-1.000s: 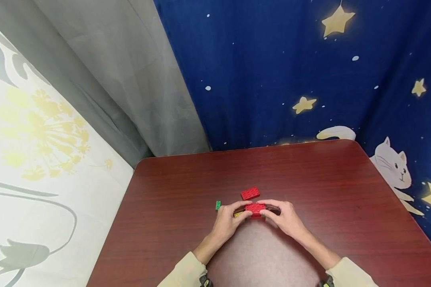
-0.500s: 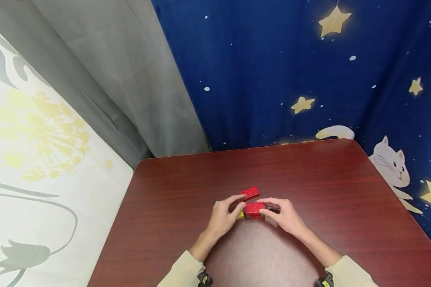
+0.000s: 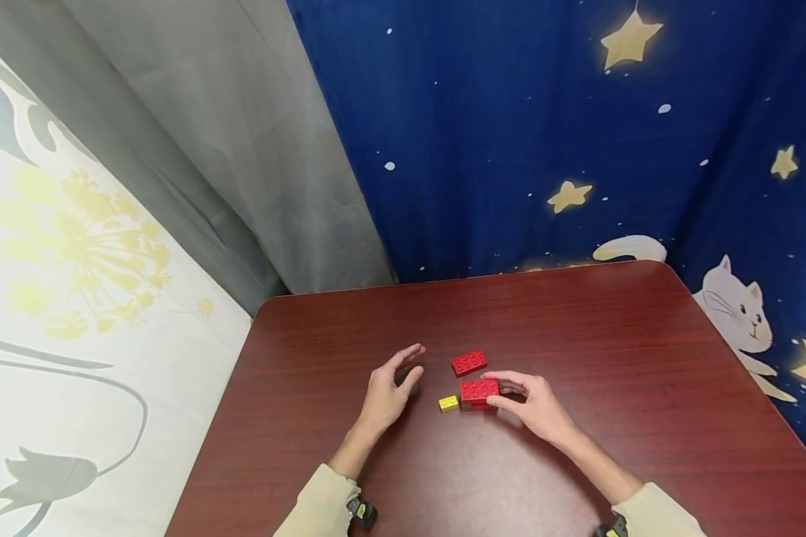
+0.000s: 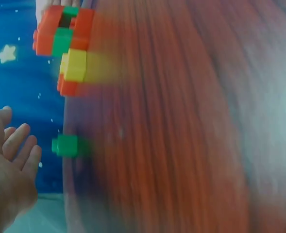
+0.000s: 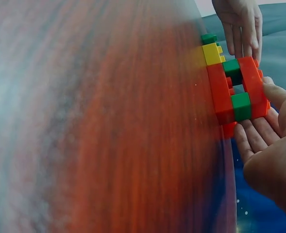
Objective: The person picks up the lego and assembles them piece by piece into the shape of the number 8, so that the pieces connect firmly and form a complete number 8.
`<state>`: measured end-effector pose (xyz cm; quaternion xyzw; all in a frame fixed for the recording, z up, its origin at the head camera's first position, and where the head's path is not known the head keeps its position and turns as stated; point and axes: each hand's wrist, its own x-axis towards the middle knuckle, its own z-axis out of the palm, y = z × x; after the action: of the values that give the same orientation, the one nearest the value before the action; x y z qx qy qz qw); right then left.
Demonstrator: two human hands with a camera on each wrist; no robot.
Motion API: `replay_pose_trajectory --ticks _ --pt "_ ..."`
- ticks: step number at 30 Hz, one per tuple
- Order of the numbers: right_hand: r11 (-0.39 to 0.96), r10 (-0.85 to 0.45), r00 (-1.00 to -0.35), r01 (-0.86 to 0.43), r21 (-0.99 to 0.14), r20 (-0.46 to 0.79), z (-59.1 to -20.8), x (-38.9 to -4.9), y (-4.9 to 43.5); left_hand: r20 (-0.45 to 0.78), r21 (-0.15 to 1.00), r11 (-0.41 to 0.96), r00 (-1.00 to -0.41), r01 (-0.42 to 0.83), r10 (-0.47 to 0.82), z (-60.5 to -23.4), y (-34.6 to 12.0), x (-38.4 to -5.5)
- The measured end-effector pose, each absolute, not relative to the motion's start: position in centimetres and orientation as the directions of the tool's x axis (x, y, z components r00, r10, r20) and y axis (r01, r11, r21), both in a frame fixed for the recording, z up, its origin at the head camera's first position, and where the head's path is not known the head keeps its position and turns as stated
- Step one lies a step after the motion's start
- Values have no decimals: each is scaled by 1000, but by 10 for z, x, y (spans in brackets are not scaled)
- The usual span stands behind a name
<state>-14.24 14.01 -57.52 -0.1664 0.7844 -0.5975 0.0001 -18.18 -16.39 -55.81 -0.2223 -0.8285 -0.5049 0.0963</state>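
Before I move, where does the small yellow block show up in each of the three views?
Head: yellow block in the lower half, right of centre, just left of the red-and-green stack.
Left wrist: yellow block at upper left, just below the stack.
Right wrist: yellow block at upper right, between the stack and the loose green block.
Shared landmark: the red-and-green stack.

Both forearms slant toward the far edge of the table. The left hand, nearer the left edge, lies relaxed, thumb and fingers parted; the right hand angles inward, its thumb and fingers pinching.
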Motion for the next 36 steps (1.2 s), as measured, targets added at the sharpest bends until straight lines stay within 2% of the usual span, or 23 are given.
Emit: replay_pose_trajectory --ticks 5,13,19,36 --pt "201 -273 -941 -260 -944 201 -576 -142 140 290 820 422 -916 386 276 -564 -179 -185" --pt "222 -264 -944 -260 -940 199 -577 -142 139 169 893 346 -926 288 337 -576 -196 -188" --pt "238 -254 -944 -271 -933 210 -576 -142 138 141 902 337 -922 270 360 -578 -202 -188" --pt "203 -263 -941 -272 -941 215 -574 -141 137 88 836 479 -928 266 361 -579 -203 -187"
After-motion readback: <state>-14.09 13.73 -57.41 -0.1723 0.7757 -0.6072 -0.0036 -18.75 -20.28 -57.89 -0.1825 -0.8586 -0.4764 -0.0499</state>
